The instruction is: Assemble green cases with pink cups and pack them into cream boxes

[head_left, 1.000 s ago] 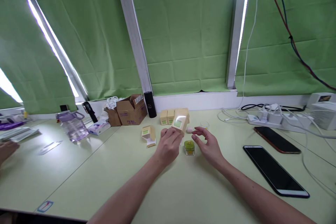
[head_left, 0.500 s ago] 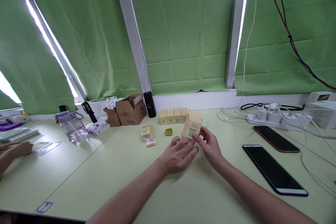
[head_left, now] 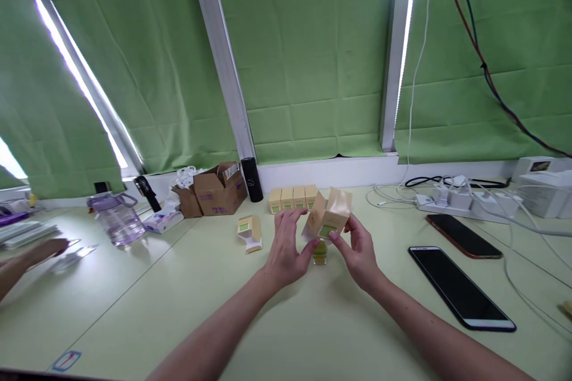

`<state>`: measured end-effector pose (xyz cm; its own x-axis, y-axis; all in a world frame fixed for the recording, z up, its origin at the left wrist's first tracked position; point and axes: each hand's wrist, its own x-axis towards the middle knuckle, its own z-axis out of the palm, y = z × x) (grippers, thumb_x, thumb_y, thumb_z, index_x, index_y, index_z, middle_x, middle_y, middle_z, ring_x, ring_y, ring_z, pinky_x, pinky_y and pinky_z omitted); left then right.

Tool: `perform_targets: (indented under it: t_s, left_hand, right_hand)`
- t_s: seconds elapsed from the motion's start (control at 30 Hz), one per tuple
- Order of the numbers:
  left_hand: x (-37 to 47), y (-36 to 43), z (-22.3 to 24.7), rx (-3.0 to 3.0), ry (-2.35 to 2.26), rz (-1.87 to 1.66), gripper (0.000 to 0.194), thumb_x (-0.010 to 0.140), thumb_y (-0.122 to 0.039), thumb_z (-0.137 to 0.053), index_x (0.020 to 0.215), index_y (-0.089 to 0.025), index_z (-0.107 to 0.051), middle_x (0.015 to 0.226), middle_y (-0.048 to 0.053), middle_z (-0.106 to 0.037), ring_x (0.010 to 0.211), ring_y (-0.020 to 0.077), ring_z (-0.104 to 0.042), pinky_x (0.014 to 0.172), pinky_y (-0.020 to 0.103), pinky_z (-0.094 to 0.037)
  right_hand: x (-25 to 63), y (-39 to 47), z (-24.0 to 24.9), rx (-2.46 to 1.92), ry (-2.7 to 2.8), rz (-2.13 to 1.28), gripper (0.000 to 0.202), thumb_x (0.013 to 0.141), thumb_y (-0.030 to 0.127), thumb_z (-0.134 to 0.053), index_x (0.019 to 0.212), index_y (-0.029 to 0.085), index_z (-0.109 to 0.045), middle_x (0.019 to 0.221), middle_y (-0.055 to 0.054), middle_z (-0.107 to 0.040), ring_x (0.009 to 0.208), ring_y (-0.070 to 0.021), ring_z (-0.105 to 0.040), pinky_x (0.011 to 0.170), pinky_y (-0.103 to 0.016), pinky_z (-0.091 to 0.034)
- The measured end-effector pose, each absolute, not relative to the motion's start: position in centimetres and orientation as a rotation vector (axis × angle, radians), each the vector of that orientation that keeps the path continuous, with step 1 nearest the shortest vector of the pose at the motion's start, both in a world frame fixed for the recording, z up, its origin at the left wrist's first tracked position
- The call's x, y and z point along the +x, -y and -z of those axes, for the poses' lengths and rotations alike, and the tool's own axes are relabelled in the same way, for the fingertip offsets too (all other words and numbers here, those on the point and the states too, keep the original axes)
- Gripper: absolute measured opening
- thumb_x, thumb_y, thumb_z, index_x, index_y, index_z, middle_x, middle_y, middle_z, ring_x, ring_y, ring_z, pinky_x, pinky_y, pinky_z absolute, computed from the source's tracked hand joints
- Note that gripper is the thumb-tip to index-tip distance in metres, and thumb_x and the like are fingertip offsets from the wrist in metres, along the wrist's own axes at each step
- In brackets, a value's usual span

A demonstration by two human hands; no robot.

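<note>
Far left: one hand of another person (head_left: 49, 248), by a clear packet. Then one purple bottle (head_left: 117, 223), see-through, fill level unclear; one tissue pack (head_left: 164, 220), tissue poking out; one carton (head_left: 222, 193), flaps up, inside not visible; one black cylinder (head_left: 252, 180), upright. Nearer, one opened box (head_left: 249, 233) on the table, its end flap toward the near side. Far centre, four small boxes (head_left: 293, 199) in a row, upright, contents hidden. Left hand (head_left: 301, 232): thumb and fingers apart beside the held box's flap; contact cannot be told. One jar (head_left: 320, 253), green on top, yellow inside, on the table just nearer than the held box (head_left: 336, 214), which is raised, tilted, flap splayed left. Right hand (head_left: 342, 232) pinches its lower right. Right: two phones (head_left: 462, 286), lying flat
</note>
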<state>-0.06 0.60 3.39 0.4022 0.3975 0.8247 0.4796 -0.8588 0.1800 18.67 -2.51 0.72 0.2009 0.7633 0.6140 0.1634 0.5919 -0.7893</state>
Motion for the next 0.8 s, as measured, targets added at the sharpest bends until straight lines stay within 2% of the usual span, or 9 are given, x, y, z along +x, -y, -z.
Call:
perform_targets:
  t_s: [0.13, 0.3, 0.4, 0.53, 0.8]
  left_hand:
    - [0.4, -0.4, -4.8, -2.660, 0.808, 1.452, 0.062, 0.090, -0.021, -0.068, 0.145, -0.023, -0.041, 0.132, 0.016, -0.058, 0.123, 0.0319, -0.051, 0.100, 0.049, -0.049]
    - [0.8, -0.9, -5.5, -2.627, 0.680, 1.496, 0.052, 0.084, -0.009, -0.066, 0.131, -0.025, -0.049, 0.127, 0.014, -0.060, 0.123, 0.0317, -0.052, 0.102, 0.050, -0.048]
    - [1.0, -1.2, -5.3, -2.480, 0.641, 1.503, 0.047, 0.083, -0.009, -0.065, 0.125, -0.025, -0.051, 0.132, 0.016, -0.056, 0.126, 0.0332, -0.050, 0.102, 0.052, -0.046]
    - [1.1, -1.5, -4.6, -2.279, 0.603, 1.530, 0.041, 0.083, -0.010, -0.065, 0.119, -0.028, -0.052, 0.131, 0.014, -0.055, 0.124, 0.0325, -0.051, 0.099, 0.051, -0.045]
    - [0.2, -1.1, -2.4, -2.183, 0.600, 1.530, 0.034, 0.087, -0.014, -0.067, 0.112, -0.027, -0.048, 0.125, 0.013, -0.052, 0.118, 0.0304, -0.053, 0.095, 0.049, -0.049]
  right_hand:
    - [18.8, 2.9, -1.0, -0.860, 1.400, -0.364, 0.036, 0.089, 0.035, -0.067, 0.123, 0.025, -0.058, 0.117, -0.010, -0.068, 0.108, -0.0302, -0.063, 0.092, -0.046, -0.053]
    - [19.1, 3.0, -1.3, -0.790, 1.539, -0.055, 0.045, 0.090, 0.022, -0.058, 0.134, 0.030, -0.050, 0.137, -0.013, -0.062, 0.129, -0.0344, -0.058, 0.105, -0.057, -0.048]
    - [19.3, 2.8, -1.4, -0.752, 1.569, 0.087, 0.050, 0.088, 0.021, -0.060, 0.136, 0.031, -0.047, 0.144, -0.014, -0.054, 0.136, -0.0368, -0.053, 0.105, -0.061, -0.048]
    - [19.8, 2.0, -0.7, -0.825, 1.494, 0.115, 0.057, 0.089, 0.022, -0.058, 0.142, 0.029, -0.040, 0.140, -0.015, -0.054, 0.133, -0.0363, -0.052, 0.100, -0.059, -0.051]
    - [20.7, 0.1, 1.3, -0.959, 1.498, 0.119, 0.046, 0.092, 0.022, -0.056, 0.137, 0.027, -0.047, 0.130, -0.013, -0.057, 0.123, -0.0333, -0.053, 0.098, -0.057, -0.051]
